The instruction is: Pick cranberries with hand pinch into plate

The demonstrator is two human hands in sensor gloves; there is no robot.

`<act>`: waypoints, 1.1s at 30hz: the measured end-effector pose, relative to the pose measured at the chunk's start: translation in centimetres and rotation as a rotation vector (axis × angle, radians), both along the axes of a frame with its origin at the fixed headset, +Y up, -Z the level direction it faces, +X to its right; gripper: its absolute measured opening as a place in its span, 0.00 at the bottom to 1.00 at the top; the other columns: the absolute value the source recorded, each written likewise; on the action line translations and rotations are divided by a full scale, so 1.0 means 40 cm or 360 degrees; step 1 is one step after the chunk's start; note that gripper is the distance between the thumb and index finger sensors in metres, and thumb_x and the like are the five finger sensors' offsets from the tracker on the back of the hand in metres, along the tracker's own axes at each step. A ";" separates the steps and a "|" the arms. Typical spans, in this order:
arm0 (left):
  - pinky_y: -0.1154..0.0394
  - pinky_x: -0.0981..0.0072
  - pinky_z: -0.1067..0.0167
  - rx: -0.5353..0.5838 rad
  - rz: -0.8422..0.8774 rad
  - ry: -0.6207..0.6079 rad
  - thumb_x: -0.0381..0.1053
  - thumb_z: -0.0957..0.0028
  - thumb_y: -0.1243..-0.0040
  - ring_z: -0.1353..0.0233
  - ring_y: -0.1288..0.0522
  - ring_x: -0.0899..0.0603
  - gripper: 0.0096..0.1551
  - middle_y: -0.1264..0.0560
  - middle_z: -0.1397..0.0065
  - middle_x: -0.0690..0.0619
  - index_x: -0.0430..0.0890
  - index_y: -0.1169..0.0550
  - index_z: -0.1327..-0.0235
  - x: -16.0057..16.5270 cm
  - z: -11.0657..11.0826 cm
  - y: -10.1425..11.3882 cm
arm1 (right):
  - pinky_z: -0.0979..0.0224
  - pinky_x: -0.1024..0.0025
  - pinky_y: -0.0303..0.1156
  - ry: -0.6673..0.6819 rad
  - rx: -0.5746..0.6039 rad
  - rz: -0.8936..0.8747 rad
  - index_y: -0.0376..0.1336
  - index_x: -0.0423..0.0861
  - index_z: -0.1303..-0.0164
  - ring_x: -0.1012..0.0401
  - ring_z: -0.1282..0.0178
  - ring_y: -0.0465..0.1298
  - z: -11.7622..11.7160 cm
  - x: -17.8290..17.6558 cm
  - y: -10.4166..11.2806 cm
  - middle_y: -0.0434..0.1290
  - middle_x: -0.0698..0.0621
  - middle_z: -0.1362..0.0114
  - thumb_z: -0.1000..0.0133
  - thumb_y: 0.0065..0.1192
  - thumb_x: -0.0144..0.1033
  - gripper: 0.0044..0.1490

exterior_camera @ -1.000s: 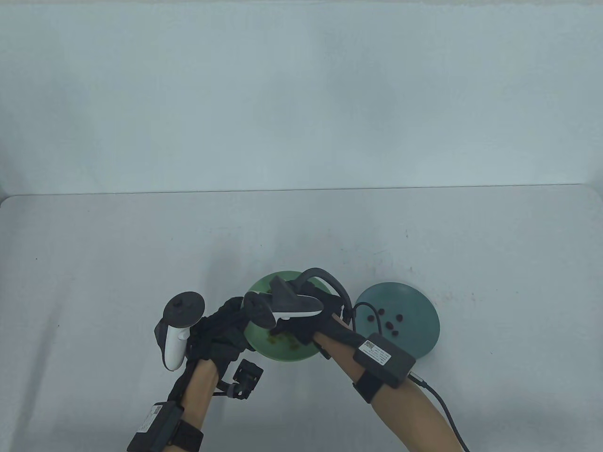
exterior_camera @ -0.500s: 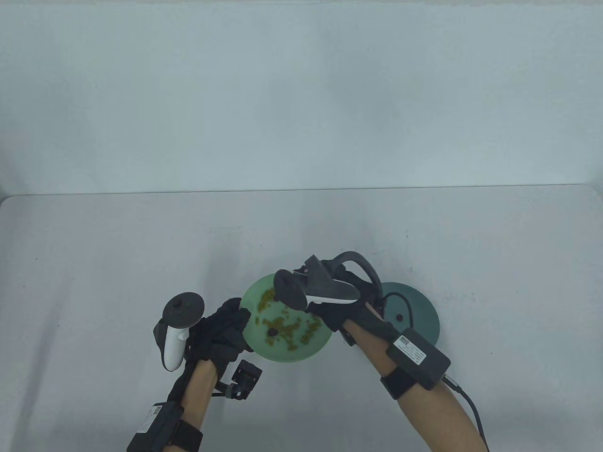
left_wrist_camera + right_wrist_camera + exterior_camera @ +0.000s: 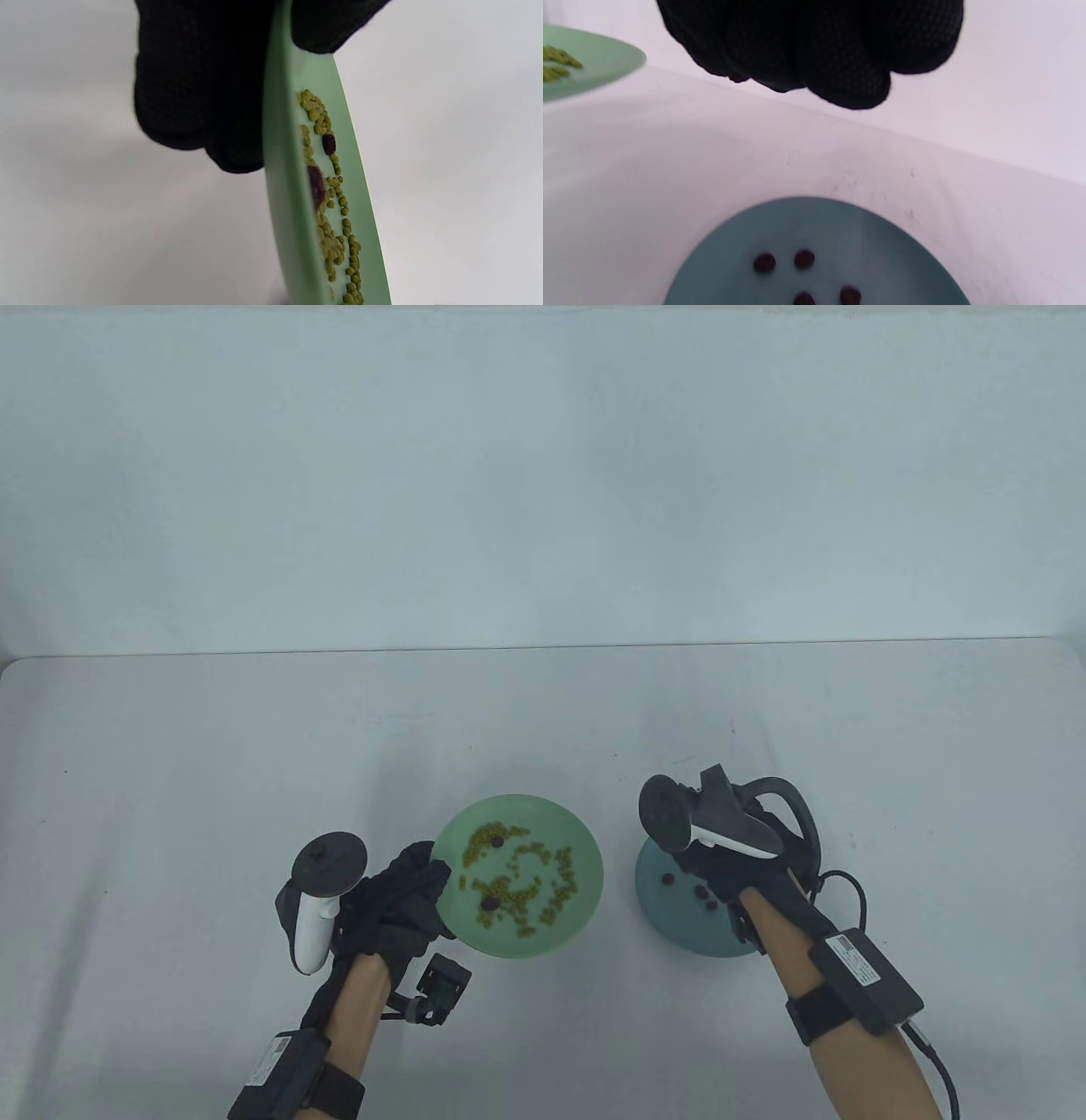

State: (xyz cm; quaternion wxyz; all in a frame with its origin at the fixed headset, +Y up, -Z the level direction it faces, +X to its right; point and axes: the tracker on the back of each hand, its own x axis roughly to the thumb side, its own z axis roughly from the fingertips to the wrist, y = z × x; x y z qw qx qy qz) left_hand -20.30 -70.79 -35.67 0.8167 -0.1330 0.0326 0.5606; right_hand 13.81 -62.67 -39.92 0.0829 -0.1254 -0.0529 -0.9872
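White table (image 3: 212, 780) | left hand (image 3: 399, 899) grips green plate (image 3: 585, 857) rim | right hand (image 3: 814, 51) bunched above teal plate (image 3: 874, 254), pinch contents unseen | release low, centred among cranberries (image 3: 804, 258).

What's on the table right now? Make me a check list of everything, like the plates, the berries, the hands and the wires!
Surface: pale grey table, faint specks.
Job's things: light green plate holds small yellow-green beans and two dark cranberries; teal plate holds several cranberries.
Clutter: nothing seen.
Grippers: left hand grips the green plate's rim, thumb on top; right hand hovers over the teal plate, fingers bunched; whether it holds a berry cannot be told.
Cables: black cable loops at the right wrist; another trails off the forearm.
Surroundings: plain pale wall behind the table.
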 end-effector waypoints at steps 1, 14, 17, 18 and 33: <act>0.12 0.62 0.53 0.0001 -0.0001 -0.0002 0.42 0.36 0.48 0.51 0.11 0.43 0.30 0.24 0.35 0.38 0.30 0.36 0.25 0.000 0.000 0.000 | 0.49 0.68 0.81 -0.0019 -0.0023 -0.0016 0.71 0.45 0.37 0.66 0.58 0.82 0.000 0.010 -0.018 0.79 0.61 0.57 0.42 0.62 0.51 0.30; 0.12 0.62 0.53 0.0010 0.0011 -0.0002 0.42 0.36 0.48 0.51 0.11 0.43 0.30 0.24 0.35 0.38 0.30 0.36 0.25 -0.001 0.002 0.000 | 0.49 0.68 0.81 -0.0124 -0.0234 0.0020 0.71 0.46 0.37 0.65 0.58 0.82 -0.012 0.031 -0.176 0.79 0.61 0.57 0.42 0.62 0.51 0.29; 0.12 0.62 0.53 0.0008 0.0006 -0.0002 0.42 0.36 0.48 0.51 0.11 0.43 0.30 0.24 0.35 0.38 0.30 0.36 0.25 -0.001 0.002 0.000 | 0.49 0.68 0.81 -0.0145 -0.0257 0.0027 0.71 0.46 0.37 0.65 0.58 0.82 -0.017 0.033 -0.194 0.79 0.61 0.57 0.42 0.62 0.51 0.29; 0.12 0.62 0.53 0.0008 0.0005 -0.0004 0.42 0.36 0.48 0.51 0.11 0.43 0.30 0.24 0.35 0.38 0.30 0.36 0.25 0.000 0.002 0.000 | 0.49 0.68 0.81 -0.0152 -0.0259 0.0031 0.71 0.46 0.37 0.65 0.58 0.82 -0.019 0.034 -0.199 0.79 0.61 0.57 0.42 0.62 0.51 0.29; 0.12 0.62 0.53 0.0009 0.0003 -0.0006 0.42 0.36 0.48 0.51 0.11 0.43 0.30 0.24 0.35 0.38 0.31 0.36 0.25 0.003 0.002 0.000 | 0.48 0.67 0.81 -0.0188 -0.0285 0.0030 0.71 0.47 0.35 0.65 0.57 0.82 -0.023 0.047 -0.208 0.79 0.61 0.56 0.42 0.62 0.53 0.30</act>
